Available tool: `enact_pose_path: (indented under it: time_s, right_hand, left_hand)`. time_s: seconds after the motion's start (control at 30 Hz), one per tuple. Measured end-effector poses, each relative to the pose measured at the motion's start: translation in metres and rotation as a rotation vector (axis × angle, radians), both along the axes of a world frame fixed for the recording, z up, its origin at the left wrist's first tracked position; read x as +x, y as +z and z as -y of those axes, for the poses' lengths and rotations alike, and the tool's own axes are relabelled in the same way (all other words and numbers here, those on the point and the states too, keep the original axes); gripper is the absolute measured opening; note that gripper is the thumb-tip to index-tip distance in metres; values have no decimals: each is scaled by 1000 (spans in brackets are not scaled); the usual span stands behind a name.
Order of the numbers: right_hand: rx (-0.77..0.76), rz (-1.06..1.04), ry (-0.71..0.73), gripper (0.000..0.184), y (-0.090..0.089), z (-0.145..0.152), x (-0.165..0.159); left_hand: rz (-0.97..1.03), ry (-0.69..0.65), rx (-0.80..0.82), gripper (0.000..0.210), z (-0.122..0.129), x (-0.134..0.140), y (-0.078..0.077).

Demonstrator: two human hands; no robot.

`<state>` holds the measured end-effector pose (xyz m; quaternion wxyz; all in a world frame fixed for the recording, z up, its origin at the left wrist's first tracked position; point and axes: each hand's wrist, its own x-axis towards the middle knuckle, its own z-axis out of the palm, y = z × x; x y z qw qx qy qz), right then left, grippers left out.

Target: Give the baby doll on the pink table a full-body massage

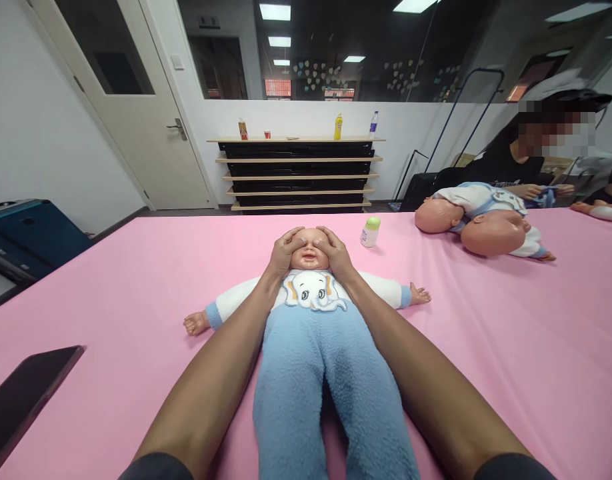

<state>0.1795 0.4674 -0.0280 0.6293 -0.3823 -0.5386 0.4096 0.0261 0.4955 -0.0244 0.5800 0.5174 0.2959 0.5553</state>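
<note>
A baby doll (326, 340) lies on its back, feet toward me, in a white and light-blue fleece suit with an elephant face on the chest. My left hand (284, 253) cups one side of its head, and my right hand (337, 253) cups the other. Both thumbs rest across the eye area, while the other fingers curve round the top and sides of the head. The doll's mouth and chin show between my hands; its eyes are covered. Its arms are spread wide to either side beneath my forearms.
A pink-covered table (151, 280) carries a small green-capped bottle (370, 232), a dark phone (31, 387) and two more dolls (491, 233). Behind those dolls a person (516, 157) holds blue cloth. Bottles stand on a stacked shelf (296, 140) by the wall. A teal suitcase (33, 237) is left.
</note>
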Motion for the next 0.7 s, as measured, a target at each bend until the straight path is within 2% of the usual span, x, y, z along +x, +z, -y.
enact_pose_path:
  time_s: [0.1,0.2,0.53,0.7]
  right_hand:
    - [-28,-17,-3,58,0,1,-1]
    - [-42,-36,6,59,-1,0,-2]
    - [-21,-31,-32,45,3,-2,-2]
    - [-94,49,-11,58,12,-3,-2]
  left_hand:
    - [15,-23,-20,67,2,0,1]
    - [17,-4,-19,65,1,0,2]
    - [40,85,54,45,-11,1,-8]
    - [11,111,34,53,-6,-1,-8]
